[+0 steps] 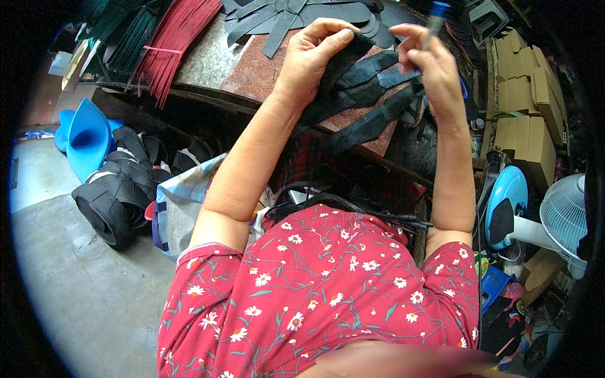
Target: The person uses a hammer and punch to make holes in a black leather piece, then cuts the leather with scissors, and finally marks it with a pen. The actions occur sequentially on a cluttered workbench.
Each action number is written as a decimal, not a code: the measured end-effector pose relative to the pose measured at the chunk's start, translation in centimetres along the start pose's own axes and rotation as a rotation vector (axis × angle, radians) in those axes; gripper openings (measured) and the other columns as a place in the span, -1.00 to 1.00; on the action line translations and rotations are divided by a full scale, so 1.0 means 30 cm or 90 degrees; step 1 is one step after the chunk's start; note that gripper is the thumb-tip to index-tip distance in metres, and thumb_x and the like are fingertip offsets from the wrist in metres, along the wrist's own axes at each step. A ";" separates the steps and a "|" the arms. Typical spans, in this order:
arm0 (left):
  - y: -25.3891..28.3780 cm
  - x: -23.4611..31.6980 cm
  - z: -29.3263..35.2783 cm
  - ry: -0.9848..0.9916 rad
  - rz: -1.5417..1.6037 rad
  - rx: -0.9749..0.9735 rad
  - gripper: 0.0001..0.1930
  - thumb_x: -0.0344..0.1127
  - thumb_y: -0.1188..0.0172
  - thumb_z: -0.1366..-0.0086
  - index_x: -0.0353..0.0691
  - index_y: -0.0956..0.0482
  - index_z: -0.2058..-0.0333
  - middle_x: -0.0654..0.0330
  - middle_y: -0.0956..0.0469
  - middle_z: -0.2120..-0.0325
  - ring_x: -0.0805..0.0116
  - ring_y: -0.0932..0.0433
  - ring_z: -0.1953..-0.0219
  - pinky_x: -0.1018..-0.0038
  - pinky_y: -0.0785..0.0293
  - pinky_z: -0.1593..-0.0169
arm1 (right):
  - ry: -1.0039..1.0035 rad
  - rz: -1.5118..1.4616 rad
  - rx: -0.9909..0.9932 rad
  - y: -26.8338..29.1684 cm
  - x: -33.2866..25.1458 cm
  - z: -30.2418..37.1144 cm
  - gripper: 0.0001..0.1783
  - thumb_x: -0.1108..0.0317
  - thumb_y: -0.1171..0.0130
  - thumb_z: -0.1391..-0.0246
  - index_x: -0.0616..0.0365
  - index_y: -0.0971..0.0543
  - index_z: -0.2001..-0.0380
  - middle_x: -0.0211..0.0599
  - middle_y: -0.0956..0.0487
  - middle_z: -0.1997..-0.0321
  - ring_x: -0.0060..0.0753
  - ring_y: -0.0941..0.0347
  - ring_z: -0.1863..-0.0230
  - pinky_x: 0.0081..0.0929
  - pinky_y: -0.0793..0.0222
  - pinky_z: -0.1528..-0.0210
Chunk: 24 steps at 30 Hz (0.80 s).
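Note:
My left hand [309,60] is closed in a pinch, thumb against forefinger, on a dark leather strip [343,63] that hangs down beside it. To its right, my right hand [432,69] is raised with its fingers curled round a thin tool with a blue end [436,22]. Motion smears that tool, so its kind is unclear. Below and between both hands, several dark blue-black leather strips [378,85] lie across a reddish stone slab [255,66]. Further back, more black leather pieces [287,22] are fanned out in a pile.
Bundled red strips [173,47] hang over the table's left edge beside dark green ones. Cardboard boxes [520,135] are stacked at right, above a white and blue fan [564,214]. Rolled black material [116,195] and blue foam sheets [88,138] sit on the floor at left.

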<state>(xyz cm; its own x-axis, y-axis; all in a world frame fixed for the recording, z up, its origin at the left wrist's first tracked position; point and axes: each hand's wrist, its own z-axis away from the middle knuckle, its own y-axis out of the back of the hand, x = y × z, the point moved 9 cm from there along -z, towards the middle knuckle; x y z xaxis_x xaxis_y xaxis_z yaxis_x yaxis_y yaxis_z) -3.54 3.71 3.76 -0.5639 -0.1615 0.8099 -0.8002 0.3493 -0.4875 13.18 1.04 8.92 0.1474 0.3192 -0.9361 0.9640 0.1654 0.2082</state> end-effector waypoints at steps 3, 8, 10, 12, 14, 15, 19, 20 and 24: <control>-0.030 0.059 -0.003 -0.111 -0.211 -0.024 -0.80 -0.37 -0.29 -0.23 -0.22 -0.64 0.16 0.28 -0.59 0.32 0.54 -0.52 0.24 0.55 -0.46 0.12 | -0.047 -0.007 -0.053 -0.100 0.068 0.031 -0.66 0.51 -0.20 -0.08 0.21 -0.52 0.03 -0.56 -0.45 0.31 -0.73 -0.31 0.33 -0.71 -0.29 0.23; -0.078 0.152 0.030 -0.224 -0.531 0.010 -0.74 -0.32 -0.38 -0.10 -0.19 -0.67 0.21 0.19 -0.52 0.33 0.39 -0.51 0.21 0.50 -0.44 0.12 | -0.025 -0.052 0.065 -0.088 0.116 0.044 -0.88 0.38 -0.26 -0.14 0.18 -0.57 0.29 -0.70 -0.41 0.48 -0.84 -0.20 0.45 -0.76 -0.10 0.42; -0.101 0.187 0.067 -0.275 -0.643 0.038 -0.73 -0.35 -0.35 -0.17 -0.26 -0.62 0.16 0.24 -0.52 0.36 0.45 -0.55 0.25 0.55 -0.48 0.13 | -0.019 -0.057 0.097 -0.075 0.122 0.050 -0.89 0.38 -0.26 -0.14 0.17 -0.57 0.33 -0.71 -0.40 0.51 -0.84 -0.19 0.48 -0.75 -0.08 0.46; -0.104 0.172 0.086 -0.208 -0.663 0.030 -0.75 -0.37 -0.34 -0.18 -0.28 -0.59 0.17 0.25 -0.54 0.38 0.47 -0.56 0.29 0.56 -0.49 0.18 | -0.011 -0.050 0.099 -0.073 0.113 0.053 -0.88 0.37 -0.27 -0.14 0.16 -0.56 0.33 -0.69 -0.40 0.51 -0.83 -0.18 0.50 -0.75 -0.08 0.48; -0.074 0.149 0.087 -0.109 -0.483 0.073 -0.83 -0.40 -0.32 -0.20 -0.29 -0.58 0.25 0.27 -0.59 0.40 0.53 -0.56 0.35 0.59 -0.51 0.24 | 0.001 -0.054 0.119 -0.063 0.093 0.056 -0.90 0.39 -0.26 -0.14 0.17 -0.56 0.34 -0.66 -0.40 0.54 -0.81 -0.20 0.51 -0.76 -0.10 0.47; -0.070 0.150 0.086 -0.093 -0.447 0.084 -0.84 -0.39 -0.33 -0.18 -0.29 -0.59 0.27 0.25 -0.60 0.41 0.53 -0.58 0.37 0.59 -0.51 0.26 | 0.027 -0.047 0.140 -0.050 0.070 0.061 -0.91 0.40 -0.26 -0.13 0.17 -0.57 0.34 -0.65 -0.40 0.54 -0.80 -0.21 0.52 -0.76 -0.12 0.47; -0.101 0.172 0.065 -0.050 -0.402 -0.008 -0.85 -0.38 -0.29 -0.21 -0.30 -0.58 0.27 0.23 -0.63 0.43 0.56 -0.58 0.37 0.59 -0.51 0.28 | 0.337 0.303 0.289 0.039 -0.165 0.130 -0.91 0.44 -0.25 -0.07 0.17 -0.60 0.32 -0.44 -0.52 0.48 -0.61 -0.42 0.47 -0.60 -0.34 0.42; -0.115 0.188 0.066 -0.066 -0.381 -0.047 -0.84 -0.38 -0.29 -0.22 -0.30 -0.58 0.26 0.23 -0.63 0.44 0.56 -0.57 0.37 0.59 -0.50 0.28 | 0.435 0.390 0.322 0.045 -0.220 0.164 -0.90 0.45 -0.25 -0.06 0.17 -0.61 0.31 -0.36 -0.55 0.46 -0.52 -0.49 0.45 -0.54 -0.39 0.40; -0.116 0.172 0.051 -0.049 -0.564 -0.131 -0.83 -0.45 -0.24 -0.23 -0.31 -0.54 0.20 0.26 -0.58 0.45 0.56 -0.53 0.38 0.59 -0.46 0.31 | 0.344 0.552 0.166 0.021 -0.180 0.141 -0.81 0.39 -0.30 -0.01 0.16 -0.64 0.26 -0.26 -0.59 0.39 -0.28 -0.56 0.38 -0.45 -0.45 0.33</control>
<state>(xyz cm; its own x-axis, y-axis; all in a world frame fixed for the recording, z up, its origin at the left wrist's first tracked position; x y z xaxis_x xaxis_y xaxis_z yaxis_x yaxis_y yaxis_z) -3.99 0.26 9.15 0.2208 -0.5081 0.8325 -0.8989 0.2253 0.3759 13.93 -4.51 12.91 0.7523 0.6166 -0.2322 0.6035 -0.5034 0.6183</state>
